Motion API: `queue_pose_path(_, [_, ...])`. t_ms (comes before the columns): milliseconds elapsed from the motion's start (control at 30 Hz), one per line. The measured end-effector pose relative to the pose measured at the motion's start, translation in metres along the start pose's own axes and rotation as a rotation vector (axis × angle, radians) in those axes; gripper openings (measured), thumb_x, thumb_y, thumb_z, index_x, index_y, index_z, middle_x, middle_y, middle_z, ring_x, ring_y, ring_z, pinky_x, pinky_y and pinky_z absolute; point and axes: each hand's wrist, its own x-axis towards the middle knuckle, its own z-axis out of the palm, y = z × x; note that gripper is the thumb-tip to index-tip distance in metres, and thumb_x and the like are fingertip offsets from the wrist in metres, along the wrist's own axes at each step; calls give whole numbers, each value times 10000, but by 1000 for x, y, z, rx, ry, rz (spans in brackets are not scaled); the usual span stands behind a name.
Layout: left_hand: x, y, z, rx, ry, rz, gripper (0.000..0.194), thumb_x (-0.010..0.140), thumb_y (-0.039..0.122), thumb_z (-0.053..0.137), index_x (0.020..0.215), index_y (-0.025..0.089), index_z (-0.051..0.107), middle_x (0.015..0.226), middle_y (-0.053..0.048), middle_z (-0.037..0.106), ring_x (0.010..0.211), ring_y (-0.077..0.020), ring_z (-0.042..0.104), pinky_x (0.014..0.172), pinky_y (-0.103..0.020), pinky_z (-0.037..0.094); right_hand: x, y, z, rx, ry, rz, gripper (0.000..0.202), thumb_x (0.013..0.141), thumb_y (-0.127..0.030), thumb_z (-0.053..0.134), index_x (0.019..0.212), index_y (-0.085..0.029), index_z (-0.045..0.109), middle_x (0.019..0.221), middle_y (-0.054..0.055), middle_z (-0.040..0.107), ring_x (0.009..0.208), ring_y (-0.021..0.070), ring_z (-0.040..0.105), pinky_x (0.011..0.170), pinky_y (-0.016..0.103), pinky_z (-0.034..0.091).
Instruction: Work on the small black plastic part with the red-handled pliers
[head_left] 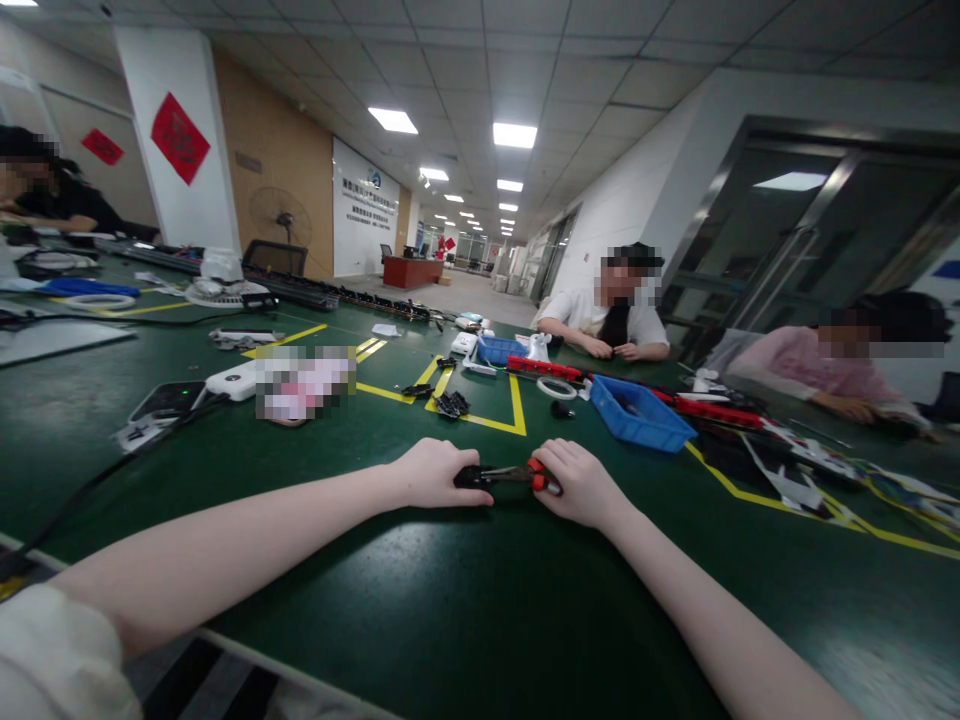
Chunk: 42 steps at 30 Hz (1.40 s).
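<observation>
My left hand (pixel 435 474) is closed around a small black part (pixel 472 477), whose exact kind I cannot make out. Scissors (pixel 510 473) with red and black handles are gripped in my right hand (pixel 579 482). Their metal blades point left and reach the black part, between my two hands just above the green table (pixel 420 600). Whether the blades are parted or closed is too small to tell. Beyond my hands lies a small pile of black pieces (pixel 452 405), with more black pieces (pixel 417 391) beside it.
A blue bin (pixel 641 412) stands right of my hands, a smaller blue bin (pixel 504 350) farther back. Left lie a phone (pixel 306 385), a white power bank (pixel 232 381) and a black cable (pixel 112 470). Red strips (pixel 544 368) lie beyond. Other people sit across the table.
</observation>
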Motion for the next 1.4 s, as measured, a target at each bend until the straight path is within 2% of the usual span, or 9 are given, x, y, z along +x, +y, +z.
queue_pose_path(333, [0, -1, -1, -36, -28, 22, 494, 826, 693, 448, 871, 213, 554, 730, -24, 656, 656, -209, 648, 507, -244, 332, 0, 1, 0, 24, -16, 0, 210, 712, -192, 573, 918, -149, 561, 866, 87, 594, 780, 203, 526, 703, 324, 403])
queue_pose_path(567, [-2, -1, 0, -48, 14, 8, 464, 849, 663, 446, 882, 211, 549, 773, -35, 669, 696, -219, 656, 543, -249, 377, 3, -2, -2, 59, -56, 35, 177, 735, -191, 557, 911, -171, 550, 863, 78, 601, 776, 200, 533, 698, 324, 413])
queue_pose_path(833, [0, -1, 2, -85, 18, -80, 449, 847, 647, 472, 935, 217, 565, 843, -41, 688, 778, -234, 668, 605, -260, 431, 5, -6, -4, 41, -37, 81, 212, 728, -196, 570, 938, -176, 552, 878, 73, 600, 794, 203, 536, 706, 316, 410])
queue_pose_path(1000, [2, -2, 3, -100, 15, -111, 466, 833, 662, 479, 928, 216, 576, 831, -41, 685, 780, -237, 668, 604, -259, 432, 8, -11, -4, 64, -114, 160, 114, 721, -231, 577, 802, -201, 502, 818, 42, 565, 746, 182, 508, 665, 294, 387])
queue_pose_path(1133, [1, -1, 1, -112, 13, -120, 480, 845, 671, 449, 907, 211, 571, 805, -38, 678, 765, -235, 668, 581, -252, 414, 11, -14, -2, 93, -127, 223, 93, 730, -224, 556, 764, -216, 470, 797, 25, 543, 723, 168, 489, 634, 277, 364])
queue_pose_path(1400, [1, -2, 0, -103, -4, -86, 507, 820, 704, 458, 896, 216, 570, 793, -39, 679, 748, -235, 668, 587, -256, 419, 12, -16, 5, -75, -62, 229, 114, 687, -160, 544, 762, -205, 471, 815, 50, 556, 717, 183, 461, 641, 307, 330])
